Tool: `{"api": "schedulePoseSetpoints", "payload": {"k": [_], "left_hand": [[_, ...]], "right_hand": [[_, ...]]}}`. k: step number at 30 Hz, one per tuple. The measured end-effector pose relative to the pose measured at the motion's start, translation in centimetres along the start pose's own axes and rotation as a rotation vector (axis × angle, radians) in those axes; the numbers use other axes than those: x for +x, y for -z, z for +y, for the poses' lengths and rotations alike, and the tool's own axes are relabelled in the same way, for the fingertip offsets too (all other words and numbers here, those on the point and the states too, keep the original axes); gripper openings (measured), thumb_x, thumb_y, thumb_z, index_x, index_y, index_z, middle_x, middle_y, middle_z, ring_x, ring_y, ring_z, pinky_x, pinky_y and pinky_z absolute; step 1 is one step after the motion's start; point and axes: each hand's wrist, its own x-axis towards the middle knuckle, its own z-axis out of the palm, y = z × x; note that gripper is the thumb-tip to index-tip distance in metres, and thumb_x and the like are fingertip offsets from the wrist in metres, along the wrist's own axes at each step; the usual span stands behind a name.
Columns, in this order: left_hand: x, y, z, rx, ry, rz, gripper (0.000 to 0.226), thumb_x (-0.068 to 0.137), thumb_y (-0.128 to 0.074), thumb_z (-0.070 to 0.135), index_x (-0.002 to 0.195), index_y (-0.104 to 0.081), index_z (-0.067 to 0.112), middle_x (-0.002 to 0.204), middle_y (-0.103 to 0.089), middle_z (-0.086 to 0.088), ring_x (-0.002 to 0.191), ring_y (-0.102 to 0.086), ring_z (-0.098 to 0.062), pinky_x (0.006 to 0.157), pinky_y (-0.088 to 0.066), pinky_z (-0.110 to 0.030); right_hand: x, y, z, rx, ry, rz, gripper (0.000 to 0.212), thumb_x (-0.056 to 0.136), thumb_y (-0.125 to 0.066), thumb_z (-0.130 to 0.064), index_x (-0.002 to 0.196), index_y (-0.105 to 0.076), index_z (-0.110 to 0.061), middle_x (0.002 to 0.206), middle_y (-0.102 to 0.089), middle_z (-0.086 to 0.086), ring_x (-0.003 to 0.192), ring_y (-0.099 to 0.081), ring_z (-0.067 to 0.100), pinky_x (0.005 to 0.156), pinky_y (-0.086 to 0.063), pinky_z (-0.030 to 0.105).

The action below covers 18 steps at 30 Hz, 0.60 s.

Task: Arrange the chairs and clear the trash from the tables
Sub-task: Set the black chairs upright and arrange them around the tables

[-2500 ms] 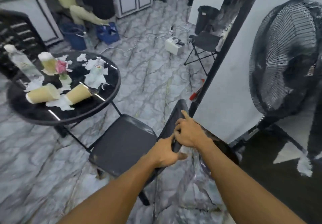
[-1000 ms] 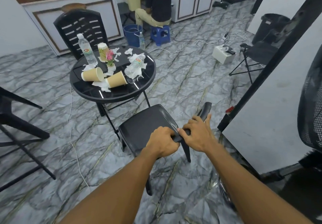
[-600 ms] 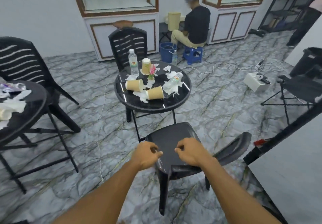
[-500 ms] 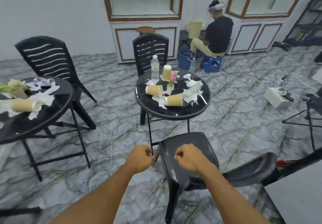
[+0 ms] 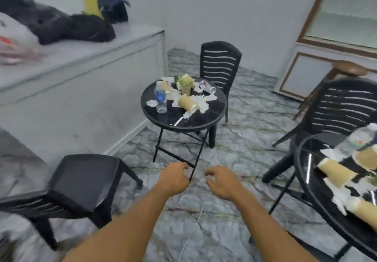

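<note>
A: Which step are we on?

B: We judge we're between chairs. At far left the black plastic chair (image 5: 81,182) stands on the marble floor (image 5: 244,119) beside the grey counter (image 5: 81,74). It is well apart from the middle table (image 5: 173,117), and neither hand touches it.

A: And our 2 hands?

B: Both hang in front of us over the floor. Our left hand (image 5: 173,180) has its fingers loosely curled around nothing. Our right hand (image 5: 222,186) is much the same, thumb and forefinger a little apart, empty.

A: What does the next move call for?

B: Either we turn left and take that chair by its back to bring it to the middle table, or we step forward, since the trash there looks out of reach. It holds a water bottle (image 5: 160,98), a tipped paper cup (image 5: 187,103) and torn tissues (image 5: 204,100) around a small potted plant (image 5: 185,84). 1 slatted chair (image 5: 219,64) already sits just behind that table.

A: And on the right?

B: A 2nd slatted chair (image 5: 342,106) stands behind the right table (image 5: 302,180), which carries more paper cups (image 5: 336,172) and a bottle (image 5: 359,139).

A: What can't we make out?

B: The left chair's back is blurred and cut by the frame edge. The dark heap (image 5: 61,25) on the counter could be cloth or bags; we cannot tell. The shiny thing (image 5: 207,86) lying by the plant may be a can or a bottle. The right table runs out of frame, and we see no bin anywhere.
</note>
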Motion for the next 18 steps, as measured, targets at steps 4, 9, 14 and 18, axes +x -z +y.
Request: {"api": "schedulePoseSetpoints", "payload": {"k": [4,9,14,18], "left_hand": [[-1.6,3.4,-6.7,-0.034,0.21,0.11,0.048,0.081,-0.056,0.02,0.128,-0.061,0.02,0.128,-0.064,-0.004,0.114,-0.06,-0.025,0.091,-0.053,-0.038],[-5.9,7.9,-11.5,-0.077,0.422,0.293,0.038,0.079,-0.056,0.017,0.115,-0.067,0.015,0.115,-0.068,-0.004,0.106,-0.063,-0.026,0.082,-0.054,-0.038],[-10.5,12.3,-17.2,-0.095,0.589,0.43,0.059,0.073,-0.07,0.027,0.131,-0.062,0.022,0.135,-0.061,0.003,0.128,-0.054,-0.02,0.102,-0.049,-0.039],[-14.4,16.5,-23.0,-0.049,0.648,0.459,0.071,0.059,-0.076,0.032,0.128,-0.063,0.03,0.128,-0.063,0.004,0.118,-0.06,-0.018,0.092,-0.056,-0.041]], "right_hand": [[5.3,-1.8,-5.5,-0.076,0.17,-0.131,0.03,0.089,-0.051,-0.029,0.108,-0.066,-0.011,0.113,-0.066,0.012,0.102,-0.062,0.03,0.088,-0.053,0.048],[10.1,-3.1,-12.9,-0.127,0.401,-0.233,0.037,0.088,-0.054,-0.035,0.121,-0.063,-0.02,0.126,-0.063,0.003,0.113,-0.059,0.021,0.095,-0.05,0.039],[11.4,-5.6,-22.1,-0.178,0.684,-0.308,0.026,0.088,-0.057,-0.03,0.11,-0.065,-0.019,0.111,-0.068,0.002,0.106,-0.062,0.024,0.076,-0.044,0.027],[11.7,-8.5,-29.6,-0.237,0.816,-0.313,0.045,0.088,-0.058,-0.042,0.128,-0.058,-0.021,0.13,-0.059,0.002,0.12,-0.055,0.022,0.095,-0.046,0.035]]}}
